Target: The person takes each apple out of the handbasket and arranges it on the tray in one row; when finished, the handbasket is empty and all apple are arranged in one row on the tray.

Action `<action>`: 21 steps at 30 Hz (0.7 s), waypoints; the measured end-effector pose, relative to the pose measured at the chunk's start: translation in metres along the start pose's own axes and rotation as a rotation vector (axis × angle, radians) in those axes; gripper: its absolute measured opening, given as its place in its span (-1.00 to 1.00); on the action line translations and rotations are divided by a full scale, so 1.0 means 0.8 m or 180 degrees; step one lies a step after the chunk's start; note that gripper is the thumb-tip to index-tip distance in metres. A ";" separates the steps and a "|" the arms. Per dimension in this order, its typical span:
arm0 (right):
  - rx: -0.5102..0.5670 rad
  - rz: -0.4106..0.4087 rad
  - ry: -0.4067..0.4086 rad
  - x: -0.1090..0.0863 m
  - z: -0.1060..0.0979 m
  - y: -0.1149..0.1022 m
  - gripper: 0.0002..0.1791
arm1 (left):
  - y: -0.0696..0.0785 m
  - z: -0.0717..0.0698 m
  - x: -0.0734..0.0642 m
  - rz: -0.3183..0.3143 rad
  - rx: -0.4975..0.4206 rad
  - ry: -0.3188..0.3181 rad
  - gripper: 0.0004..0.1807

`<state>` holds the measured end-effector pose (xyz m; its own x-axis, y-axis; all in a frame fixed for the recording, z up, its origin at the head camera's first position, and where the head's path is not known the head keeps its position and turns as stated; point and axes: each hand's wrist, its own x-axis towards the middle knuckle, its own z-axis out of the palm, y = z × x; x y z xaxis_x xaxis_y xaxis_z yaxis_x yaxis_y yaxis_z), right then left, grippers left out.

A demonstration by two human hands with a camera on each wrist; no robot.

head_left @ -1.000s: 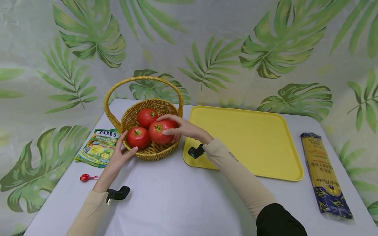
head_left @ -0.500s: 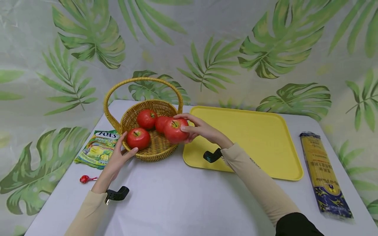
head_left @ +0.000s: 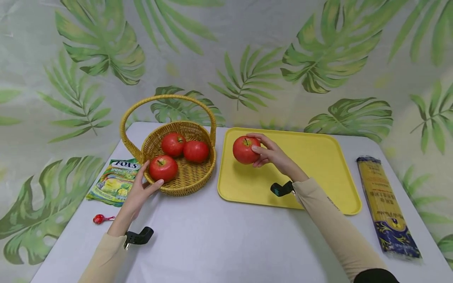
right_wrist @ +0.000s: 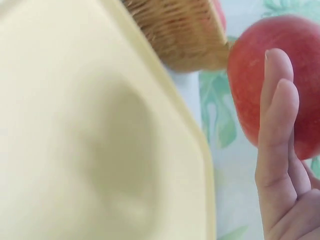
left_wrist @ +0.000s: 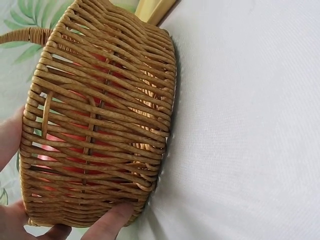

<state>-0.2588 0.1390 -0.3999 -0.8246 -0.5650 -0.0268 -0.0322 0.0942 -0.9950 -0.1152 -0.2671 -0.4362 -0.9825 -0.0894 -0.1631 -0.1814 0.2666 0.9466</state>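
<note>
A red apple [head_left: 244, 151] is held in my right hand [head_left: 270, 152], thumb on one side and fingers on the other, over the left part of the yellow tray [head_left: 304, 173]. In the right wrist view the apple [right_wrist: 245, 75] shows above the tray, whose surface carries a shadow. My left hand [head_left: 139, 190] grips the near left rim of the wicker basket [head_left: 187, 188]. Inside the basket lie three more red apples [head_left: 196, 151]. Through the weave in the left wrist view some red shows, and fingers [left_wrist: 111, 220] press the basket's outer wall.
Left of the basket lies a green FOX'S candy bag [head_left: 115, 182], with a red lollipop [head_left: 99, 219] in front of it. A long pack of pasta [head_left: 387, 206] lies right of the tray. The basket's tall handle [head_left: 168, 96] arches over it.
My right hand has lifted one apple out of the basket and carried it right, over the tray. The left hand has stayed at the basket's rim.
</note>
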 end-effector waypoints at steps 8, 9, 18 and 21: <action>0.0028 0.0141 0.0302 -0.006 -0.012 0.023 -0.47 | 0.002 0.002 -0.004 -0.0033 0.0015 0.0047 -0.03; 0.0031 0.0153 0.0320 -0.006 -0.013 0.025 -0.47 | 0.003 0.004 -0.004 -0.0045 0.0034 0.0062 -0.02; 0.0004 0.0312 0.0368 0.001 -0.011 0.039 -0.45 | 0.006 0.014 -0.006 -0.0038 0.0085 0.0140 -0.04; -0.0002 0.0346 0.0323 0.006 -0.009 0.044 -0.46 | 0.005 0.017 -0.006 -0.0050 0.0093 0.0147 -0.03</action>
<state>-0.2679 0.1459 -0.4346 -0.8762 -0.4656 -0.1246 0.0601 0.1509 -0.9867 -0.1120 -0.2524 -0.4358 -0.9767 -0.1377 -0.1644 -0.1987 0.2927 0.9353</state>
